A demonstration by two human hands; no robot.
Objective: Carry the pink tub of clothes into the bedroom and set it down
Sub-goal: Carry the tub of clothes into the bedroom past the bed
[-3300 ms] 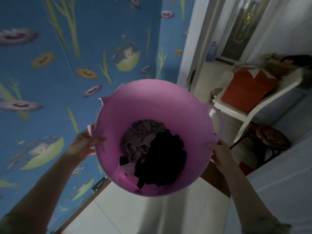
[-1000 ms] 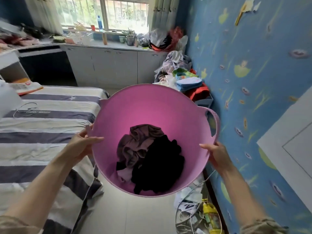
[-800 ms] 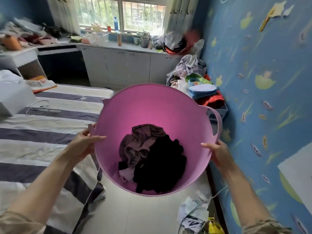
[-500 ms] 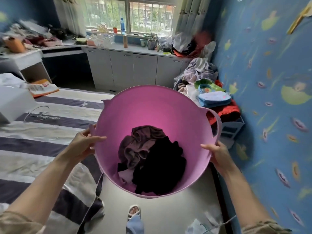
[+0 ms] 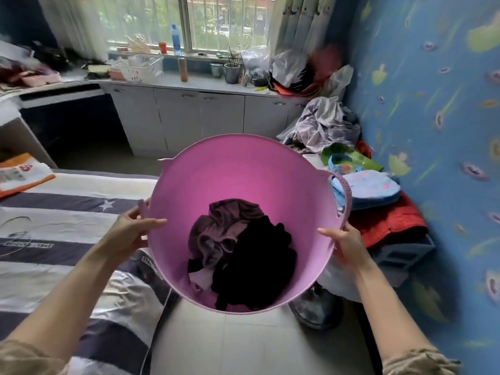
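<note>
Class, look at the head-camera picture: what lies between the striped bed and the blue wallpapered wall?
In the head view: bare pale floor tiles, the pink tub held above them, and a clothes pile against the wall, right of the bed.

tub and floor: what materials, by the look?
Pink tub: probably flexible moulded plastic, matte; thin one-piece wall with a moulded loop handle, soft sheen. Floor: likely glazed ceramic tile, pale and smooth; thin straight grout lines show.

1 tub (image 5: 243, 171), 2 hands (image 5: 130, 234)
</note>
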